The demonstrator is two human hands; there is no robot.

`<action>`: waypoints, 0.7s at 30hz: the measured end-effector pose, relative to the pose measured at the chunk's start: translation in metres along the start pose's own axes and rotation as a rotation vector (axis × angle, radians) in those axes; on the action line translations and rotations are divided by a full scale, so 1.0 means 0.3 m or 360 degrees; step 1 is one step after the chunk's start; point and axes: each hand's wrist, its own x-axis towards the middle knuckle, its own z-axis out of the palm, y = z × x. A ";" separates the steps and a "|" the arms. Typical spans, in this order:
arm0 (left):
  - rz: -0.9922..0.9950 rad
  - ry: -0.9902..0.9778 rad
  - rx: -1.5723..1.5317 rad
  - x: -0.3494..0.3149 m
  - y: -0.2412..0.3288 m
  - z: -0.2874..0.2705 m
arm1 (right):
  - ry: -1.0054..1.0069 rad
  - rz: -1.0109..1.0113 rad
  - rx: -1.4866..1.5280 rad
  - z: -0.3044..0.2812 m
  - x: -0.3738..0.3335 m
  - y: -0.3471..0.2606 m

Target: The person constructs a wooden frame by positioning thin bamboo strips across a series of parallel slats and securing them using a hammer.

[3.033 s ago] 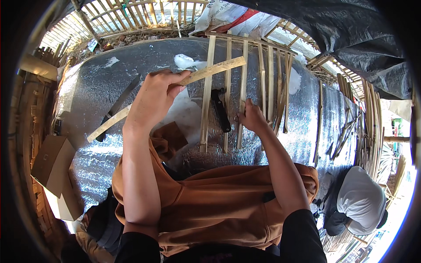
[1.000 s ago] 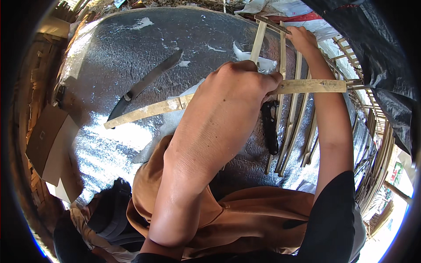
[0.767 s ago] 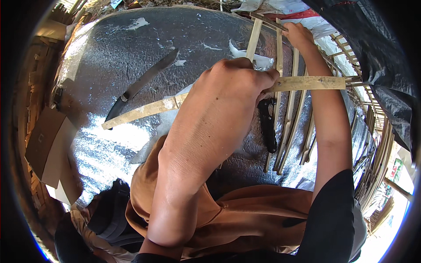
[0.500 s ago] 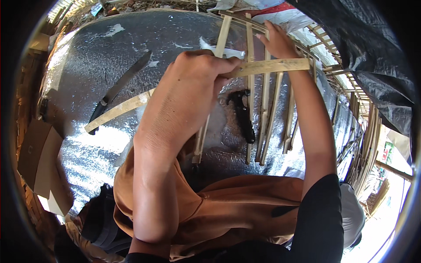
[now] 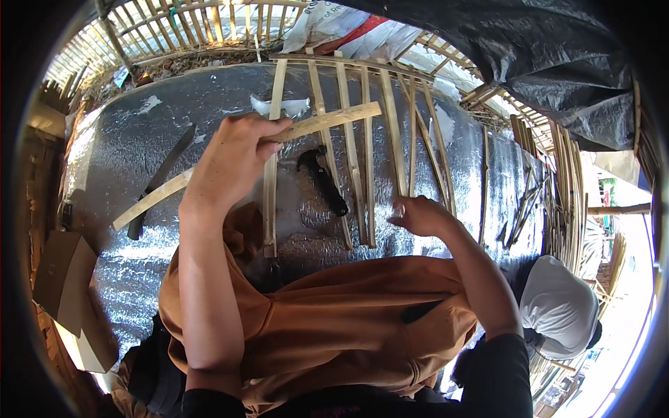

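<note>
My left hand (image 5: 233, 164) is closed around a pale flat bamboo slat (image 5: 341, 118), which it holds raised and slanting across the view. Below it lies a row of bamboo slats (image 5: 353, 157), their far ends meeting a thin crosswise strip (image 5: 362, 64). My right hand (image 5: 426, 216) hovers by the near ends of the slats at the right, thumb and fingers apart, with nothing visible in it. Between the slats rests a black hammer-like tool (image 5: 324, 182). A long dark-bladed knife (image 5: 167, 166) lies at the left, its handle partly beneath the raised slat.
A silver foil-like sheet (image 5: 125, 279) covers the work surface. Brown cloth (image 5: 348, 306) lies over my lap. At the left stands a cardboard box (image 5: 66, 279). Bundled bamboo strips (image 5: 568, 181) and a person in grey (image 5: 561, 306) are at the right; black plastic sheeting (image 5: 557, 76) hangs above.
My right hand has come back from the far crosswise strip to the slats' near ends. My left hand still holds its slat, now a little farther left. The head view has shifted.
</note>
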 end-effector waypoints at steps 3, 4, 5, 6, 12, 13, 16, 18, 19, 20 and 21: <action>0.0013 -0.0011 0.0155 -0.013 -0.008 -0.053 | 0.0282 0.0405 0.0433 0.004 0.067 0.088; 0.0025 -0.0015 0.0187 -0.024 -0.011 -0.083 | 0.0332 0.0400 0.0514 -0.023 0.086 0.095; -0.0049 0.0019 0.0064 -0.021 -0.009 -0.080 | 0.0567 0.0397 0.0448 0.037 0.146 0.196; -0.0138 0.0058 -0.0040 -0.024 -0.012 -0.091 | 0.0614 0.0423 0.0383 0.049 0.177 0.220; -0.0282 0.0064 0.0056 -0.052 -0.039 -0.120 | 0.0381 0.0391 0.0391 0.106 0.258 0.202; -0.0239 0.0050 0.0057 -0.047 -0.043 -0.108 | 0.0426 0.0462 0.0386 0.135 0.272 0.229; -0.0299 0.0006 0.0030 -0.046 -0.049 -0.103 | 0.0456 0.0557 0.0524 0.115 0.269 0.189; -0.0289 0.0014 0.0018 -0.044 -0.062 -0.098 | 0.0306 0.0537 0.0740 0.078 0.245 0.170; -0.0276 0.0018 0.0008 -0.043 -0.066 -0.099 | 0.0306 0.0535 0.0738 0.083 0.249 0.177; -0.0275 0.0012 0.0000 -0.039 -0.066 -0.091 | 0.0369 0.0492 0.0785 0.093 0.243 0.191; -0.0250 0.0008 -0.0001 -0.036 -0.062 -0.084 | 0.0432 0.0447 0.0833 0.102 0.241 0.203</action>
